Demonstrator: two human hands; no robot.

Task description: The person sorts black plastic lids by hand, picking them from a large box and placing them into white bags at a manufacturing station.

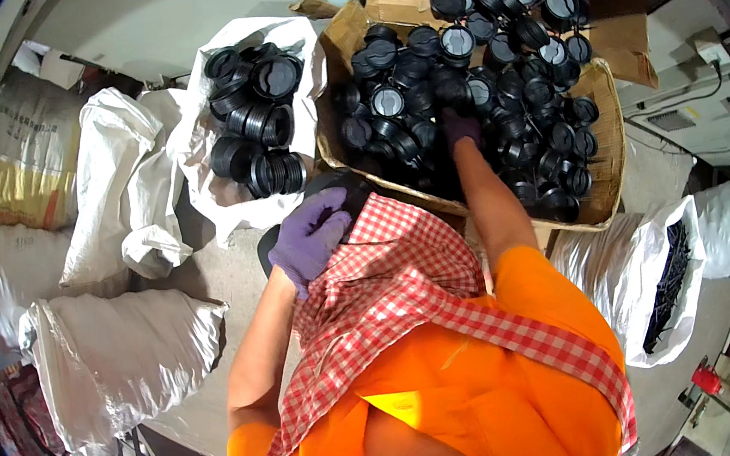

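— Item, left hand (310, 234): how held?
— Fingers curled over one black cap (335, 197), at the cardboard box's (603, 115) near-left corner.
— Right hand (460, 129)?
— Buried among heaped caps (495, 88); closure unclear. Risk: my reach nudges the pile, caps spill over the box's edge.

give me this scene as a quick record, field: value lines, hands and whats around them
left hand: purple-gloved left hand resting on a dark round object above a red-and-white checked cloth
right hand: purple-gloved right hand reaching into the pile of black round plastic caps
container: shallow brown cardboard box holding the caps
left side: open white plastic bag with stacked black plastic rings
clothing: orange shirt
surroundings: closed white woven sacks
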